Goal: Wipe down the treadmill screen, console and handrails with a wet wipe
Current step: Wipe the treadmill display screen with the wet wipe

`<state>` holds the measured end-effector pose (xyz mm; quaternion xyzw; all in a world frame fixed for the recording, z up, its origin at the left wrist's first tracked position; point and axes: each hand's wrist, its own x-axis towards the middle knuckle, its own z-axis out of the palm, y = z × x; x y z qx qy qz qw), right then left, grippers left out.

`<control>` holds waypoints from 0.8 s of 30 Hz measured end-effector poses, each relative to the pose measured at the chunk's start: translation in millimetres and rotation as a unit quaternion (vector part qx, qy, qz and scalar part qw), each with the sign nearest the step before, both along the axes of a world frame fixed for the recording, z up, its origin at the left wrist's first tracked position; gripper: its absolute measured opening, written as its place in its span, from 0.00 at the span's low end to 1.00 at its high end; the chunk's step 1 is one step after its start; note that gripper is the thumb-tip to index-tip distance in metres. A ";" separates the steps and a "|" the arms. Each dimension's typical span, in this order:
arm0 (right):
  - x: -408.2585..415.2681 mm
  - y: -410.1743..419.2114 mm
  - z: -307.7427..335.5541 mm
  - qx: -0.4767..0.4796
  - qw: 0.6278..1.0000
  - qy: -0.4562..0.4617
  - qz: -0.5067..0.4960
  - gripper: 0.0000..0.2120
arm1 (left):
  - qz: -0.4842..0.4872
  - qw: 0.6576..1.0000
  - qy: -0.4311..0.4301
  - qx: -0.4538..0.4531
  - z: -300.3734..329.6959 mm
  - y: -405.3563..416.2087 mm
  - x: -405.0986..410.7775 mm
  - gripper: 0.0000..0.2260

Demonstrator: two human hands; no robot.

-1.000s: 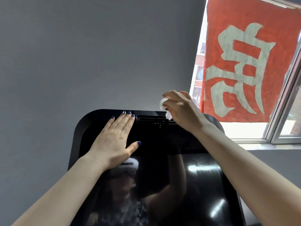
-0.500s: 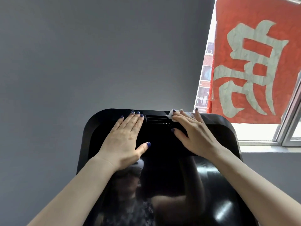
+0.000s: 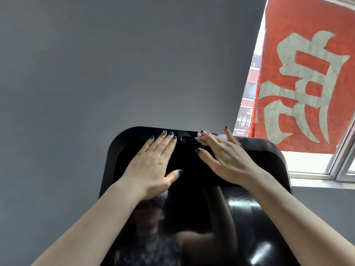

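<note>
Two bare hands are laid on the upper part of a glossy black treadmill console (image 3: 123, 162) with rounded corners. The left hand (image 3: 151, 166) is pressed flat on the console top, its fingers (image 3: 163, 143) straight and held close together, the thumb spread to the side; nothing is held in it. The right hand (image 3: 226, 160) is placed beside it, and a crumpled white wet wipe (image 3: 201, 136) is pressed against the console's far edge under its fingers (image 3: 211, 141). These are slightly bent over the wipe, so that only a small bunch of it is seen past the fingertips, while the little finger is lifted and pointed up, clear of the wipe. A narrow slotted vent (image 3: 189, 141) is seen in the console between the two sets of fingertips, just left of the wipe. Nearer than both wrists, the dark reflective screen (image 3: 240, 227) is seen, with both forearms and bright patches of window light mirrored in it. No brand or label can be read on the console. Beyond the right fingers, a red cloth banner (image 3: 307, 45) is hung across a white-framed window (image 3: 342, 169); a large pale character is printed on it, seen tilted and not read with certainty. A plain grey wall (image 3: 115, 64) is seen beyond the left fingers.
</note>
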<state>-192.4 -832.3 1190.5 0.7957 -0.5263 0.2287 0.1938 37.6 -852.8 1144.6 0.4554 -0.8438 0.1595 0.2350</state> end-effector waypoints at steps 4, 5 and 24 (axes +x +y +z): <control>-14.0 5.4 -0.1 0.008 0.999 0.026 -0.022 0.36 | 0.043 0.999 0.028 -0.002 -3.2 1.2 24.3 0.43; -7.7 0.9 2.9 0.017 0.999 0.036 -0.034 0.37 | 0.060 0.998 0.027 0.002 -3.6 0.9 30.7 0.43; 56.4 -18.9 8.7 0.083 0.994 0.043 -0.047 0.40 | 0.067 0.997 0.046 0.001 -10.1 -2.6 39.2 0.43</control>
